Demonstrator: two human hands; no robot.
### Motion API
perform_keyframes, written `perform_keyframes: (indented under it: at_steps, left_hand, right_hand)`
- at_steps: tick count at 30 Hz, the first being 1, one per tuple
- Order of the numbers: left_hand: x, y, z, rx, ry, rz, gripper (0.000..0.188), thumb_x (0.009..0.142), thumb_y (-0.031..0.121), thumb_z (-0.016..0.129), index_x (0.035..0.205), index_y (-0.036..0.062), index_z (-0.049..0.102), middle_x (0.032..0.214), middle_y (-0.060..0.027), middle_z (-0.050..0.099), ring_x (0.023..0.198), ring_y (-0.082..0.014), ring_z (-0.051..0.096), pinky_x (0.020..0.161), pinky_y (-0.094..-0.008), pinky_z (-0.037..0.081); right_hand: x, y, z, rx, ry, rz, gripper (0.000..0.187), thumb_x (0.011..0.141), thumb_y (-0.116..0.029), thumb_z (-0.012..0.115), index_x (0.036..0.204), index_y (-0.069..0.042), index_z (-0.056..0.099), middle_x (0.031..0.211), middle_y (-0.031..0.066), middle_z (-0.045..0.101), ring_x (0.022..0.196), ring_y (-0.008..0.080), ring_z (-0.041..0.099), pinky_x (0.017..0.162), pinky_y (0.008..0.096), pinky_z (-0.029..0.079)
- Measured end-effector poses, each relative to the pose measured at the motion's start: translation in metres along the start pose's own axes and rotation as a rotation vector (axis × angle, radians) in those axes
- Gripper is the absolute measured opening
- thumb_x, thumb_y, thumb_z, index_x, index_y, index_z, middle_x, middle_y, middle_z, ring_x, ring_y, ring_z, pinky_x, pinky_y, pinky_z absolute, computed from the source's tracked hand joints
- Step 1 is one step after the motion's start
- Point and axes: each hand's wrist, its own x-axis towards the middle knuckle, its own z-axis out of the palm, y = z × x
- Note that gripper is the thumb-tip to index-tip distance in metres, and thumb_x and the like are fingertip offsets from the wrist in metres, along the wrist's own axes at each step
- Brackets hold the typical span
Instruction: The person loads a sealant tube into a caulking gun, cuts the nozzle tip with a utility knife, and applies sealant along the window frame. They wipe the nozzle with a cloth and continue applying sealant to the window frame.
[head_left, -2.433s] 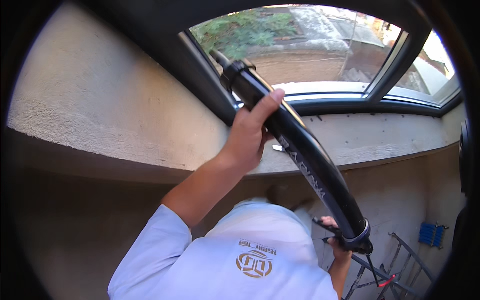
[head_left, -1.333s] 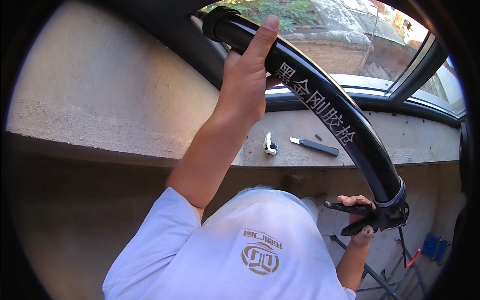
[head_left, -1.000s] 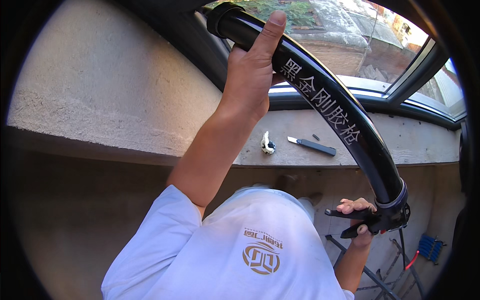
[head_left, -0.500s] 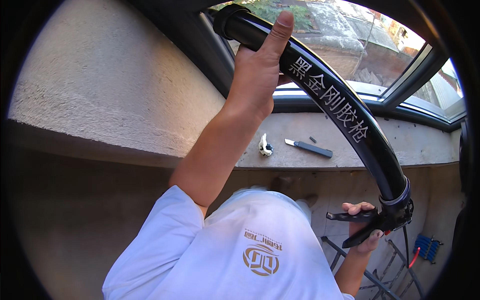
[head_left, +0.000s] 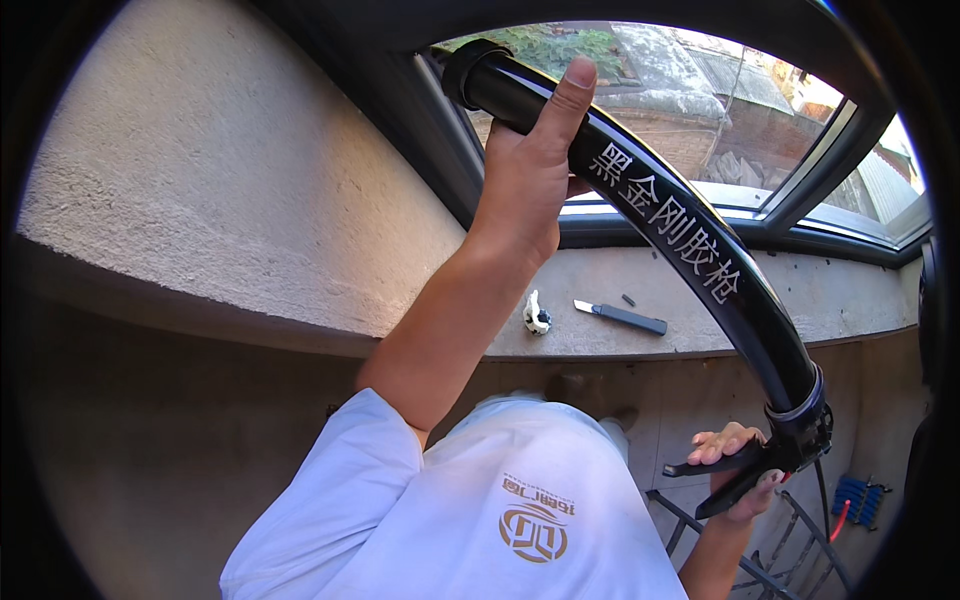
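Observation:
A long black caulking gun [head_left: 660, 215] with pale lettering on its barrel slants across the view, bent by the lens. Near its far capped end, my left hand [head_left: 535, 165] is wrapped around the barrel, thumb lying along the top. At the lower right, my right hand [head_left: 735, 465] grips the gun's handle and trigger lever, with the fingers over the lever and the thumb beside the handle. The palm is partly hidden. A dark hose leaves the handle and continues as a red hose [head_left: 841, 520]. The nozzle cannot be made out.
On the concrete sill [head_left: 480, 342] lie a utility knife [head_left: 625, 318] with its blade out, a small dark piece [head_left: 628, 299] and a crumpled white-and-black lump [head_left: 536, 315]. A dark-framed window [head_left: 690, 240] stands beyond. Below right are a metal ladder-like frame [head_left: 765, 565] and a blue coil [head_left: 858, 502].
The whole view has shifted slightly, with sill and gun lower in the picture. Both hands keep their hold. The gap between trigger lever and handle looks a little narrower.

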Motion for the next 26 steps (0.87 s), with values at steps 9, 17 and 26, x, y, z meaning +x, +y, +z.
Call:
perform_keyframes:
  at_steps: [9,17,26]
  left_hand:
    - [-0.001,-0.001,0.002,-0.05,0.012,0.045,0.067,0.088,0.063,0.078,0.107,0.0015,0.062,0.087,-0.0054,0.067,0.082,-0.0113,0.075,0.071,-0.0276,0.068]
    - [-0.003,0.0,0.003,-0.073,0.018,0.003,0.065,0.088,0.064,0.078,0.103,0.0029,0.063,0.085,-0.0053,0.068,0.078,-0.0108,0.075,0.069,-0.0268,0.068]
    - [-0.003,-0.006,-0.001,-0.076,0.024,-0.012,0.066,0.088,0.067,0.076,0.104,0.004,0.063,0.084,-0.0059,0.069,0.079,-0.0124,0.076,0.064,-0.0244,0.066]
  right_hand:
    - [-0.001,-0.013,0.005,-0.093,0.038,-0.017,0.072,0.091,-0.071,0.067,0.104,0.0,0.064,0.089,0.0145,0.071,0.082,0.0332,0.075,0.095,0.045,0.05]
    - [-0.004,-0.025,0.009,-0.154,0.076,-0.011,0.072,0.09,-0.072,0.067,0.097,-0.001,0.064,0.082,0.0131,0.071,0.072,0.0315,0.075,0.087,0.0408,0.051]
    - [-0.003,-0.03,0.012,-0.182,0.085,0.011,0.07,0.089,-0.071,0.069,0.096,-0.001,0.064,0.081,0.0127,0.071,0.072,0.0298,0.075,0.086,0.0381,0.05]
